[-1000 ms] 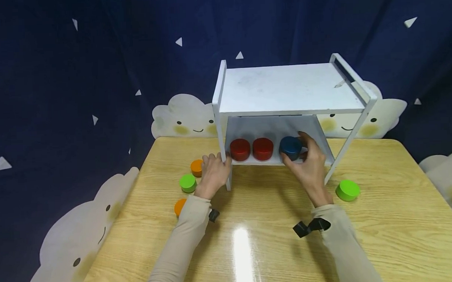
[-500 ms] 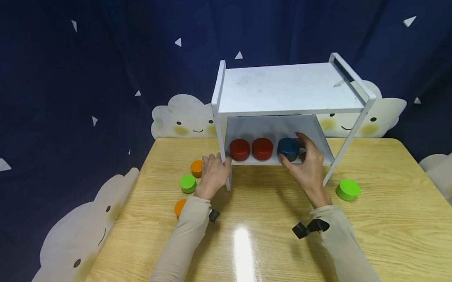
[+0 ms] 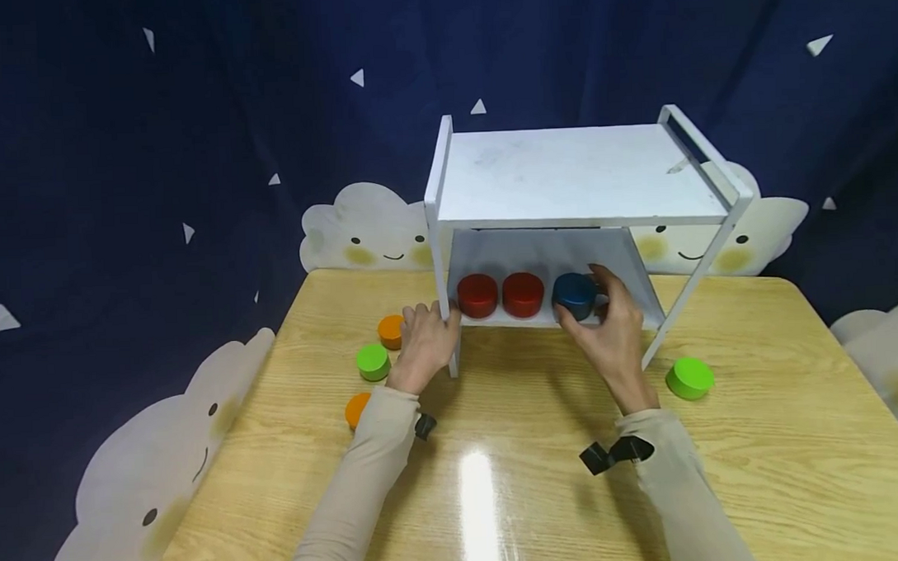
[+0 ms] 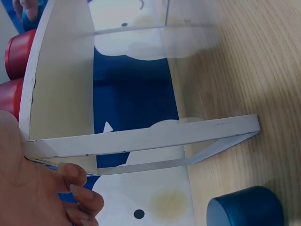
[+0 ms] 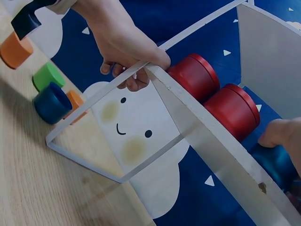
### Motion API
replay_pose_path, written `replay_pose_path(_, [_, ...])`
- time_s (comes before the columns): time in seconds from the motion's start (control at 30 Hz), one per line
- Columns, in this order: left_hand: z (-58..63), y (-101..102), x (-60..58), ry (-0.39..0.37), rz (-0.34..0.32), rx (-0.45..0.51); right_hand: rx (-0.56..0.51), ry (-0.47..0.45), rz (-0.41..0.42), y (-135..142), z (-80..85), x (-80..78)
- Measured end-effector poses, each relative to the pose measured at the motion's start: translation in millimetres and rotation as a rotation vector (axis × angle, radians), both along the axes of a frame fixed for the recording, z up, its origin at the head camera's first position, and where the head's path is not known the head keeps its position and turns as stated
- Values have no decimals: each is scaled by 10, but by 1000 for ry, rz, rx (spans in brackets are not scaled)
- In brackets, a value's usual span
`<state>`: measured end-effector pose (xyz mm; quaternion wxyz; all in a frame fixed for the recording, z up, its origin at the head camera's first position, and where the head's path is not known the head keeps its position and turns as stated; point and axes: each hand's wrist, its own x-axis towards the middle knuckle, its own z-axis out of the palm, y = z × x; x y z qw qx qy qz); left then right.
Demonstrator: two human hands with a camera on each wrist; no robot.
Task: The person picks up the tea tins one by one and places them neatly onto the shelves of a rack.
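A white two-tier shelf [image 3: 579,173] stands on the table. On its lower board sit two red round tins [image 3: 478,297] [image 3: 523,295] side by side. To their right is a blue round tin [image 3: 574,295], standing on the same board with a small gap. My right hand [image 3: 616,328] holds this blue tin from the right, thumb in front and fingers behind. My left hand [image 3: 426,341] grips the shelf's left front post at the lower board; in the left wrist view its fingers [image 4: 82,195] curl past the frame.
Left of the shelf lie orange lids [image 3: 391,332] and a green lid [image 3: 373,362]. Another blue tin [image 5: 51,103] stands beside them, hidden in the head view. A green round piece [image 3: 691,378] is right of the shelf. A dark blue curtain [image 3: 530,55] hangs behind.
My right hand has shifted the blue tin slightly left, nearer the red tins, mostly in the first half second. The left hand stays on the post.
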<state>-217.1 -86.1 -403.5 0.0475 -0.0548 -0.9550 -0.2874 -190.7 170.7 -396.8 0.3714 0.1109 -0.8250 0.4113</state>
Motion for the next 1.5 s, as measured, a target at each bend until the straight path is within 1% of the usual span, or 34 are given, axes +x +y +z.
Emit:
replay_pose_path(0.23, [10,0,-24,11,-6,-1,6,6,-4,-4,9,-5])
replay_pose_path(0.53, [1,1,-1,4,-6,3,14,-14,-11,-16,-4,8])
replay_pose_path(0.87, [3,2,1,24,-10,12,9,-24,-13,-38,-5,12])
replay_pose_path(1.27, [-2,3,-1,17,-9,16,4,-14,-13,-50,-40,11])
replay_pose_path(1.5, [-14,-2,-5,4,-9,13,4,-33,-10,-58,-43,24])
